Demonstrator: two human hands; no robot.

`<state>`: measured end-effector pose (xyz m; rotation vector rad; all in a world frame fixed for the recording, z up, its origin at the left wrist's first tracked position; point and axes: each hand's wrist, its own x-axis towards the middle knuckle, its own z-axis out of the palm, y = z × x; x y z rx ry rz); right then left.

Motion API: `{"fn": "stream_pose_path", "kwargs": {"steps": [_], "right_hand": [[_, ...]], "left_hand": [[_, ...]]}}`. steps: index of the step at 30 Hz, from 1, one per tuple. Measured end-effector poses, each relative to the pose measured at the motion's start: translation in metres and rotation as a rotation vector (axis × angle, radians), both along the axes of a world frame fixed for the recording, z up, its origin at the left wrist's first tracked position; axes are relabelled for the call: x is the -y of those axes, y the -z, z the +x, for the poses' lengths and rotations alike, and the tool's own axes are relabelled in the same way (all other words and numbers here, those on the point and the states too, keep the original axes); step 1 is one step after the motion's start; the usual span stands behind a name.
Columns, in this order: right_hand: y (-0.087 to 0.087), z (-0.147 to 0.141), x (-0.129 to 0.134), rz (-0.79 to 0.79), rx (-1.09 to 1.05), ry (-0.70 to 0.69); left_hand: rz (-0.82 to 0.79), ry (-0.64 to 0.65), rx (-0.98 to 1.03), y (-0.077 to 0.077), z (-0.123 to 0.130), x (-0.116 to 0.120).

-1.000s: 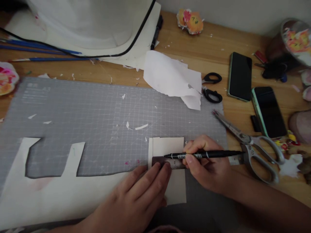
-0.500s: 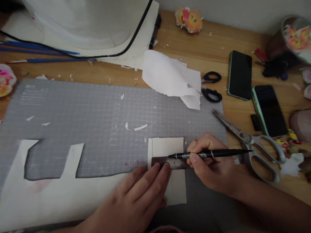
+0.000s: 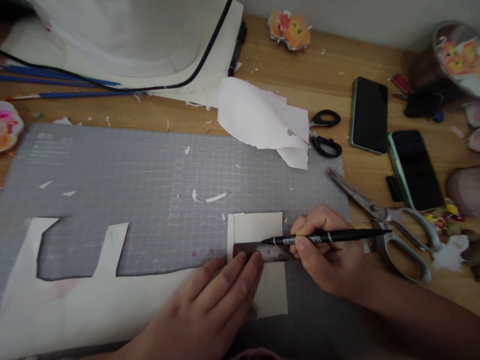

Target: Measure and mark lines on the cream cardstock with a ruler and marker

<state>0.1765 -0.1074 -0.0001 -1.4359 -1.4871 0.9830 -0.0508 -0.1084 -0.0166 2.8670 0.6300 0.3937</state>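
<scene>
My right hand (image 3: 322, 255) pinches a thin black marker pen (image 3: 337, 235), its tip at the upper edge of a short metal ruler (image 3: 272, 253). Bent and close together, the fingers of my left hand (image 3: 221, 295) hold the ruler down. Beneath the ruler is a small cream paper piece (image 3: 258, 227) with a dark line near its left edge; ruler and fingers hide its middle. A larger cut paper sheet (image 3: 86, 305) with two upright strips lies to the left, partly under my left hand.
A grey cutting mat (image 3: 150, 175) carries paper scraps. Crumpled white paper (image 3: 258, 117) covers the blades of black-handled scissors (image 3: 326, 132). Large metal scissors (image 3: 378, 212) lie at right, below two phones (image 3: 369, 115). Blue brushes (image 3: 86, 94) and a black cable (image 3: 168, 87) are at upper left.
The pen has moved very slightly to the right along the ruler's edge. The whole view has shifted a little; my left hand stays on the ruler.
</scene>
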Motion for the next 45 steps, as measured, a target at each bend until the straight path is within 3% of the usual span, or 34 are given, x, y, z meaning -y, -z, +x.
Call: {"fn": "stream_pose_path", "kwargs": {"steps": [25,32,35,42,45], "right_hand": [[0.001,0.001,0.001,-0.106,-0.085,0.025],[0.004,0.002,-0.007,-0.198,-0.458,0.240],[0.005,0.001,-0.011,-0.246,-0.523,0.259],[0.011,-0.002,-0.010,-0.221,-0.470,0.212],[0.011,0.001,-0.008,-0.152,-0.347,0.178]], "left_hand": [[-0.033,-0.007,0.013,0.001,0.001,0.000],[-0.018,-0.002,0.021,0.000,0.001,0.000],[-0.016,-0.007,0.017,0.000,0.001,0.000],[0.023,-0.020,-0.003,0.000,0.004,0.000],[0.075,-0.004,-0.018,0.000,0.006,0.000]]}}
